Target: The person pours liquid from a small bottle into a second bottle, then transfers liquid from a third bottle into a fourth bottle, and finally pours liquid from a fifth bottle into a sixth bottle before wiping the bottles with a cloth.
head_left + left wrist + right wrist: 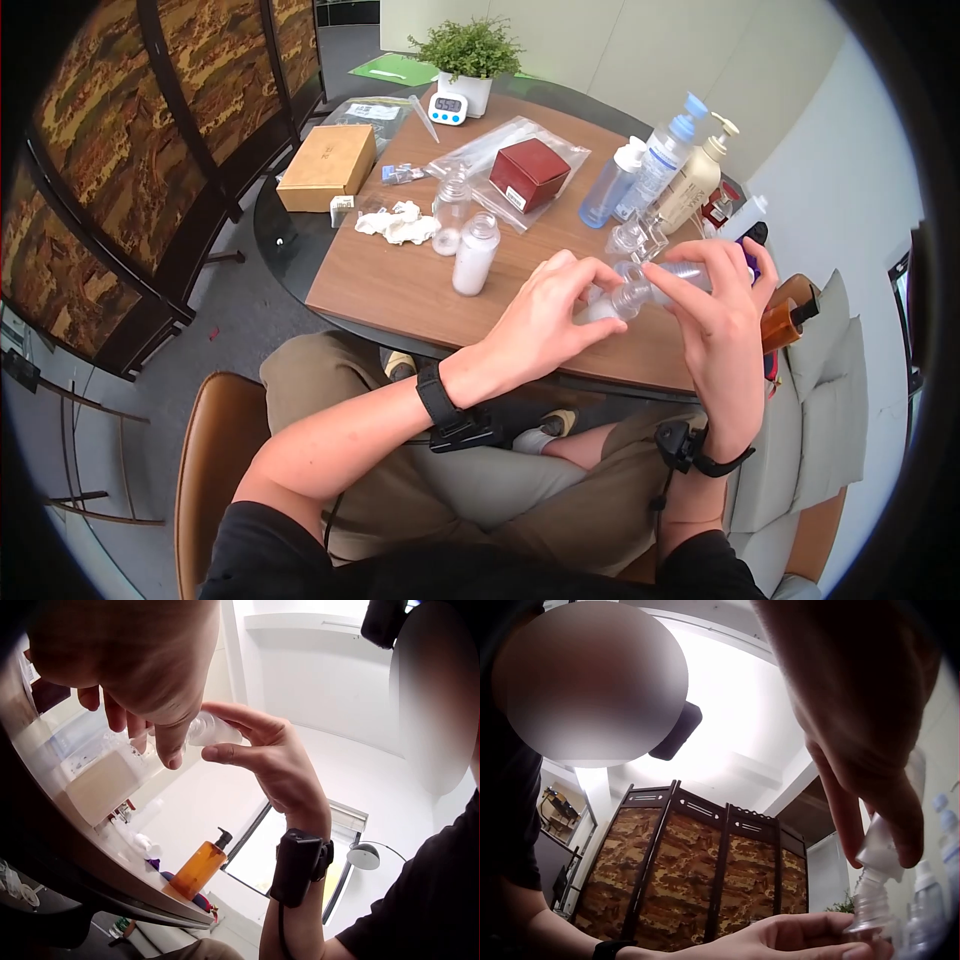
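A clear bottle (622,301) sits pinched in the left hand (548,314).

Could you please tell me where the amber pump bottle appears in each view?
Head: the amber pump bottle is at the right, just right of the right hand.
Left wrist: below centre, slightly left, tilted in the picture.
Right wrist: not in the picture.
Shared landmark: the right hand, visible in all three views.

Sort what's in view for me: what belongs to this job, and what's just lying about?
Job in hand:
clear bottle in the left hand
translucent piece in the right hand
possibly the whitish bottle standing nearby

Likely just lying about:
potted plant
timer
cardboard box
dark red box
crumpled tissue
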Tool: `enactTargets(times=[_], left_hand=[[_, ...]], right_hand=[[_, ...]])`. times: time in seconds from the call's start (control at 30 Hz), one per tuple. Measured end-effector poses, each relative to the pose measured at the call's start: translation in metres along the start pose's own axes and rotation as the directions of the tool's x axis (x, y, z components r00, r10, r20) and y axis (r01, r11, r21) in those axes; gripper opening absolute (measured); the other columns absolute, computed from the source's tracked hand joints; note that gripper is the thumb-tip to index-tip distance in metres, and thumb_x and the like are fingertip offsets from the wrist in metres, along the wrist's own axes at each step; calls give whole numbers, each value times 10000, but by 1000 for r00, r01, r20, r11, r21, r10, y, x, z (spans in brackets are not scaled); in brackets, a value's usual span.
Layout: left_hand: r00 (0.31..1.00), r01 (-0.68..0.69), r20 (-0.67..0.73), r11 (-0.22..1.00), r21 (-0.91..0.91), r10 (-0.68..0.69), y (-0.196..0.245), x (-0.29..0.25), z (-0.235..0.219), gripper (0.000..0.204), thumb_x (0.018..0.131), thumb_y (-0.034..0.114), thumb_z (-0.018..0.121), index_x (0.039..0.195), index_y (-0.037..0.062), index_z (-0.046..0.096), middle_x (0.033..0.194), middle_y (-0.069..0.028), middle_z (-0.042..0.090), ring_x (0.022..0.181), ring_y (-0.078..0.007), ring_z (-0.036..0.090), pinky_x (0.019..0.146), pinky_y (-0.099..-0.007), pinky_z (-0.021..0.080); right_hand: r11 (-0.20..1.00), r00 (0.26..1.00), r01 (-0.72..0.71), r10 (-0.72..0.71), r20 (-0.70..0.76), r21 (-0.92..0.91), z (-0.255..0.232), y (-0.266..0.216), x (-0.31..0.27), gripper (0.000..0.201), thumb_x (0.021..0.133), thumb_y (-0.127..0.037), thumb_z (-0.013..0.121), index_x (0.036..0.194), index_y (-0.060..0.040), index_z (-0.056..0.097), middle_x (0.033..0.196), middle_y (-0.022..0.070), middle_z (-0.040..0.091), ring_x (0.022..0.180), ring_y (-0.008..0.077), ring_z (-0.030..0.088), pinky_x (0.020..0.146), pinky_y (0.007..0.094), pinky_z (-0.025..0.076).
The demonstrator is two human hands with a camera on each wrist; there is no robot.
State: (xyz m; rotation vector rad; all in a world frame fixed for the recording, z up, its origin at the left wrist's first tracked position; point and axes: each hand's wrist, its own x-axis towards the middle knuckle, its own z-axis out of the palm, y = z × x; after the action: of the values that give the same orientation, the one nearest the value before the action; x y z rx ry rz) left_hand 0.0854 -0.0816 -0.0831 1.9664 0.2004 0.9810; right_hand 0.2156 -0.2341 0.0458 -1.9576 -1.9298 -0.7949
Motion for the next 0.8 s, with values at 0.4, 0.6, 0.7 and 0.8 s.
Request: enactTargets(times=[0.4, 0.6, 0.7, 0.8], left_hand=[[1000, -5, 0, 1000, 16, 5, -1, 1, 0, 508, 874, 269, 961, 1294, 78, 749, 1052, -92, 660, 945, -250, 628, 840, -409, 533], [1000, -6, 4, 1000, 22, 6, 0, 2, 0, 513, 871, 268, 965, 1293, 71, 750, 1045, -88, 660, 941, -241, 630, 836, -407, 533], [1000, -12, -6, 1000, 15, 13, -1, 1, 0, 512, 872, 267, 965, 1294, 71, 750, 1041, -88, 658, 940, -238, 630, 836, -404, 533], [1000, -6, -1, 1000, 19, 6, -1, 1, 0, 514, 870, 268, 965, 1293, 71, 750, 1036, -88, 655, 937, -239, 632, 838, -402, 534]], right_hand=[[999, 1000, -12, 13, -22, 30, 3, 2, -2, 360, 841, 20, 779, 1158, -135, 851, 1161, 64, 697, 1184, 276, 667, 1254, 571, 329], [999, 1000, -18, 19, -16, 33, 3, 3, -2, 374, 838, 23, 780, 1167, -139, 853, 1165, 63, 702, 1185, 273, 666, 1255, 568, 330], [999, 1000, -17, 17, -21, 39, 3, 3, -2, 378, 835, 25, 783, 1168, -140, 853, 1167, 63, 701, 1183, 272, 666, 1255, 567, 331], [999, 1000, -19, 19, -16, 33, 3, 3, -3, 385, 831, 30, 784, 1169, -141, 852, 1168, 62, 700, 1185, 272, 666, 1257, 566, 328]])
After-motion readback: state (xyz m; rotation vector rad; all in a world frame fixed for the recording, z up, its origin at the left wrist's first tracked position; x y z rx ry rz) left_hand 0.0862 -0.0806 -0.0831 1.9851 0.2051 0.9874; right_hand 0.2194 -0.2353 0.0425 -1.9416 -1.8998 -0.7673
